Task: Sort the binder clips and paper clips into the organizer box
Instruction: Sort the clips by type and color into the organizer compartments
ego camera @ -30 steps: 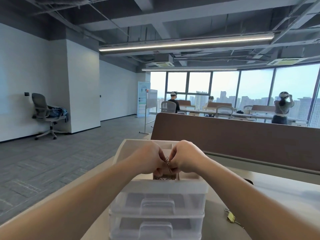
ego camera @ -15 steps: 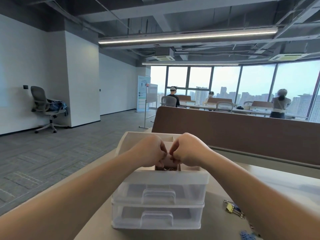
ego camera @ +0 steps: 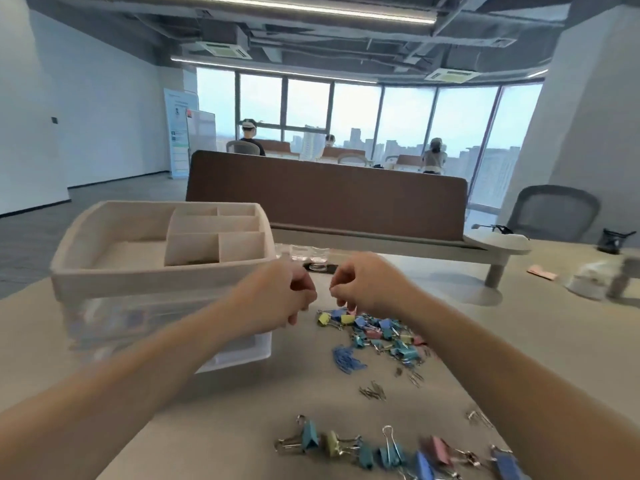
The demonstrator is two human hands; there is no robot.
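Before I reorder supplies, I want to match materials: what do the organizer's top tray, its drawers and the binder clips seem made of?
Top tray: opaque beige with a matte finish and thin moulded dividers, so probably plastic.
Drawers: cloudy and see-through, so likely frosted plastic.
Binder clips: coloured, painted-looking bodies with shiny silver wire handles, so likely metal.

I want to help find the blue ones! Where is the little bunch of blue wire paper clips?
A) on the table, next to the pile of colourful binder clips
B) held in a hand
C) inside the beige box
A: the bunch of blue wire paper clips lies on the tan table beside the pile of colourful metal binder clips, outside the beige compartmented organizer box.
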